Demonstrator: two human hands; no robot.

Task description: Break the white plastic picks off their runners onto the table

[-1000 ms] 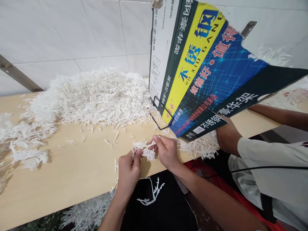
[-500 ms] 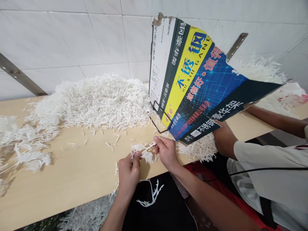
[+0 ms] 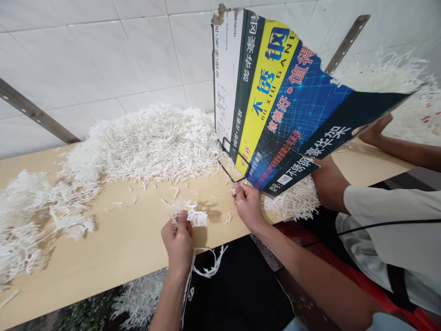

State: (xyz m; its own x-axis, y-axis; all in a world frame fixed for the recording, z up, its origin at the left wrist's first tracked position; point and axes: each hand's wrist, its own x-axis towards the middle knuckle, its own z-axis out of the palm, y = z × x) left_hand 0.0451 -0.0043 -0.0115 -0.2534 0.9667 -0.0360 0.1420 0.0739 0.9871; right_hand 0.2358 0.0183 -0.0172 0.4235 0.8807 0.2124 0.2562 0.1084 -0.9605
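Observation:
My left hand [image 3: 179,243] is closed around a white plastic sprig [image 3: 198,218] with fine branching tips, held just over the front of the table. A thin white strand [image 3: 212,269] with similar tips hangs below that hand, over dark cloth. Further right, my right hand [image 3: 248,207] pinches a small white plastic piece [image 3: 237,187] between thumb and fingers. It is close to the black wire stand [image 3: 244,177] at the foot of a printed cardboard sheet [image 3: 268,105]. Several loose white bits [image 3: 175,191] lie on the tabletop beyond my hands.
A large heap of white pieces [image 3: 148,142] rests against the tiled wall. Tangled white sprigs [image 3: 24,216] lie at the left on the wooden table [image 3: 103,248]. Behind the cardboard, another person's arms [image 3: 330,184] reach in from the right, near a smaller pile [image 3: 296,200].
My hands have drawn apart: the right has moved away from the sprig, toward the wire stand, with a small piece. The sprig stays in my left hand. The view has shifted slightly.

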